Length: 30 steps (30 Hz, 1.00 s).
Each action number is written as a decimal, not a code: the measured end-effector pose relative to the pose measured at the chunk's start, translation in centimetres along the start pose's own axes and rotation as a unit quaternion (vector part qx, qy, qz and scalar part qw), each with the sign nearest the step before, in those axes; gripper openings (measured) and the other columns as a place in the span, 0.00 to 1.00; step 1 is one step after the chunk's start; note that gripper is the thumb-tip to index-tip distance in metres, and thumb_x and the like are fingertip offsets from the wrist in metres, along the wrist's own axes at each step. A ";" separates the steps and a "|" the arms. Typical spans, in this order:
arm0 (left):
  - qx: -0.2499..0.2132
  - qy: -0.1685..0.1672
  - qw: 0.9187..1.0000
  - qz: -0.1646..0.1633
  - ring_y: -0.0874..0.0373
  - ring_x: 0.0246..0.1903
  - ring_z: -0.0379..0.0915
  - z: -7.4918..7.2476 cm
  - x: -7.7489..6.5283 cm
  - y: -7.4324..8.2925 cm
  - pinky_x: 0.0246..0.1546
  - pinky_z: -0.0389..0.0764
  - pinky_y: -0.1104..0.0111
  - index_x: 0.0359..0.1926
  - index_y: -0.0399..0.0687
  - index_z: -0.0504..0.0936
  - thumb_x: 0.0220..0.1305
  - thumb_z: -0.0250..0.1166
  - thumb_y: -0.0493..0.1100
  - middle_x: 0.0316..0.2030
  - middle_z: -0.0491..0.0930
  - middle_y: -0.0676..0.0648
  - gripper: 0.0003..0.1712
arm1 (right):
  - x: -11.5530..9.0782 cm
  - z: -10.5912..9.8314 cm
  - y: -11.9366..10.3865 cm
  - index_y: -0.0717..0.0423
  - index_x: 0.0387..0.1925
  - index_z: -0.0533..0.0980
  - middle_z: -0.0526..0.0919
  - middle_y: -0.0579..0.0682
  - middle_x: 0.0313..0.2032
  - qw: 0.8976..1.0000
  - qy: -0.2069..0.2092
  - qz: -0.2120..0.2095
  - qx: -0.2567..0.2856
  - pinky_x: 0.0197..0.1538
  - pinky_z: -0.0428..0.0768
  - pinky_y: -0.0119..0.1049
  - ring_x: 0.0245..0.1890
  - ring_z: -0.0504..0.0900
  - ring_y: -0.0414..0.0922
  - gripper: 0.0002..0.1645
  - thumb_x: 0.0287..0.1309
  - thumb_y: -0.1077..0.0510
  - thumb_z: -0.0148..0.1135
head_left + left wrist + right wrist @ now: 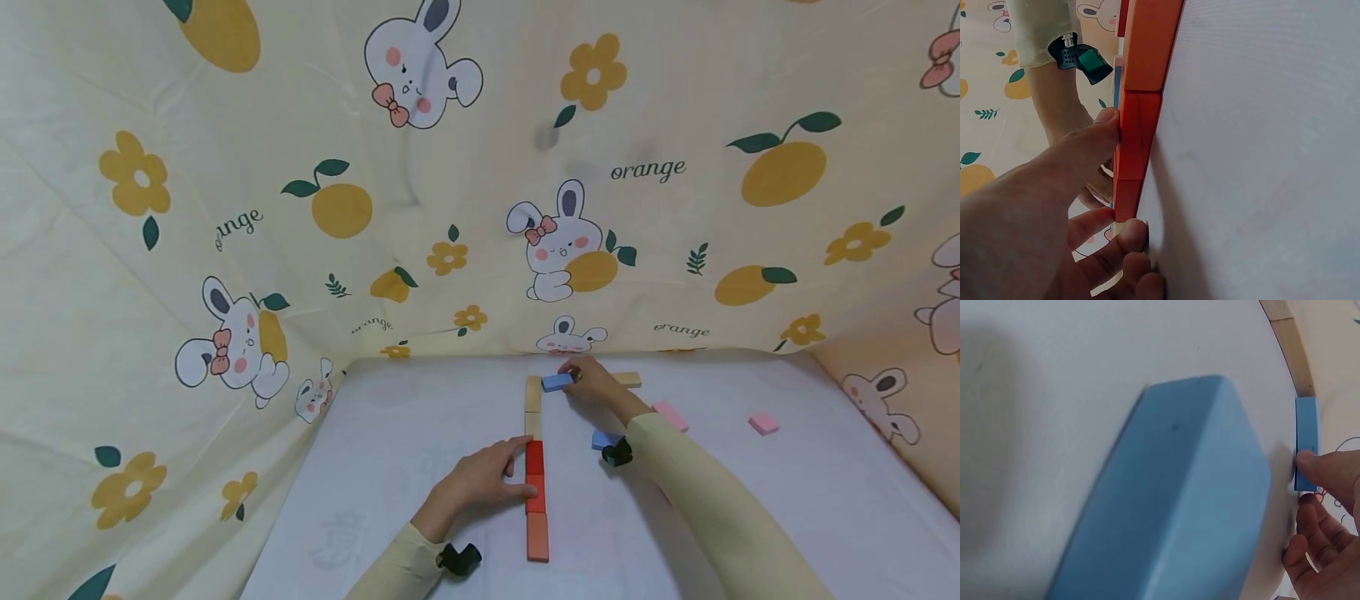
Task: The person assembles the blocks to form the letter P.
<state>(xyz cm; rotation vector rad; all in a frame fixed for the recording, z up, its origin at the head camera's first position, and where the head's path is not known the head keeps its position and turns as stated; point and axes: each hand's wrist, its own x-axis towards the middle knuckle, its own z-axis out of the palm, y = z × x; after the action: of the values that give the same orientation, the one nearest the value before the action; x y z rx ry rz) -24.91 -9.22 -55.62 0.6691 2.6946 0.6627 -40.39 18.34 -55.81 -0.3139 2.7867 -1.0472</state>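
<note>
A single-file row of blocks runs away from me along the table, with an orange block (537,537) nearest, then a red block (534,496), another red block (534,458) and two plain wooden blocks (533,396) at the far end. My left hand (483,479) lies at the row's left side, its thumb and index fingertips touching the red blocks. At the far end, my right hand (596,385) pinches a blue block (1305,434) between thumb and fingers. That block lies crosswise, one end close beside the farthest wooden block. Another blue block (1179,506) looms large in the right wrist view.
Behind the right hand, a wooden block (627,380) lies near the table's back edge. One pink block (670,416) lies beside the right forearm, and a second pink block (764,423) is farther right. A printed curtain (487,167) rises behind the white table (360,467).
</note>
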 end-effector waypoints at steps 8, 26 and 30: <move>0.001 0.000 1.000 0.002 0.67 0.31 0.65 0.0 -0.1 0.0 0.27 0.65 0.70 0.81 0.65 0.66 0.62 0.75 0.69 0.34 0.72 0.57 0.51 | -0.3 0.0 -0.2 0.59 0.59 0.81 0.76 0.62 0.57 1.000 0.002 -0.003 -0.003 0.62 0.77 0.53 0.56 0.74 0.57 0.19 0.68 0.64 0.69; 0.000 0.002 1.000 0.007 0.66 0.30 0.66 0.1 0.0 -0.3 0.27 0.65 0.69 0.81 0.65 0.66 0.62 0.75 0.69 0.35 0.72 0.57 0.51 | -0.3 0.1 -0.3 0.60 0.59 0.81 0.76 0.63 0.57 1.000 0.003 -0.009 -0.007 0.61 0.78 0.54 0.56 0.75 0.58 0.19 0.68 0.64 0.70; -0.001 0.002 1.000 0.004 0.66 0.30 0.65 0.0 0.0 -0.2 0.27 0.65 0.69 0.81 0.65 0.66 0.62 0.75 0.69 0.34 0.72 0.58 0.51 | -0.3 0.0 -0.3 0.61 0.58 0.81 0.76 0.64 0.57 1.000 0.002 -0.015 -0.008 0.60 0.78 0.54 0.56 0.75 0.59 0.19 0.68 0.64 0.70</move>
<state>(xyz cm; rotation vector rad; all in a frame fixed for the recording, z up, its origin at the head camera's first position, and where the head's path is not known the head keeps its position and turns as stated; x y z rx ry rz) -24.94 -9.33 -55.74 0.6804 2.6954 0.6689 -40.02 18.19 -55.64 -0.3580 2.8048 -1.0327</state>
